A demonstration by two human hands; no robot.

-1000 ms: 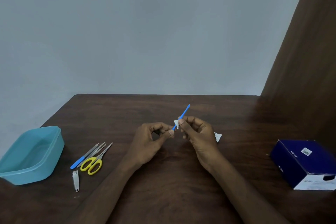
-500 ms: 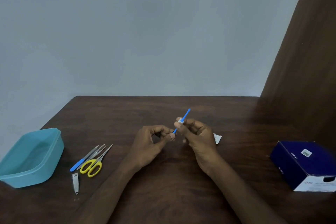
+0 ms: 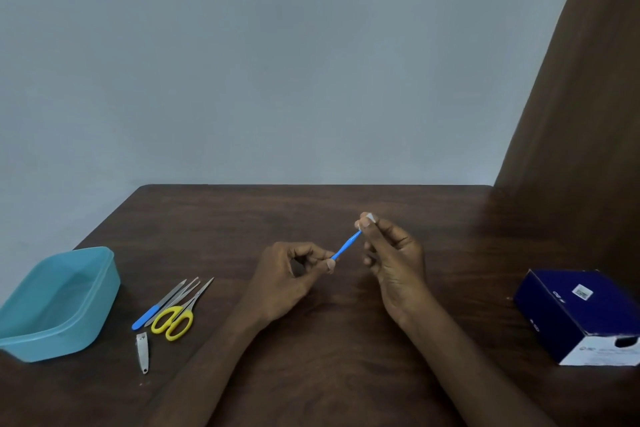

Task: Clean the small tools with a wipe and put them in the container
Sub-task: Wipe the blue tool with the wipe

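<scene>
My left hand (image 3: 291, 274) pinches the lower end of a thin blue tool (image 3: 346, 246) above the middle of the table. My right hand (image 3: 394, 253) pinches a small white wipe (image 3: 370, 217) around the tool's upper tip. On the table to the left lie yellow-handled scissors (image 3: 175, 319), a blue-handled file (image 3: 156, 308), a thin metal tool (image 3: 180, 295) and a nail clipper (image 3: 142, 352). A teal plastic container (image 3: 86, 308) stands at the far left with nothing visible inside.
A dark blue box (image 3: 581, 312) with a white end sits at the right edge of the brown wooden table (image 3: 311, 357). A brown panel (image 3: 581, 149) rises at the right. A grey wall stands behind the table.
My right hand has slid the wipe up along the blue tool from near its lower part to its upper tip. My left hand has stayed at the tool's lower end.
</scene>
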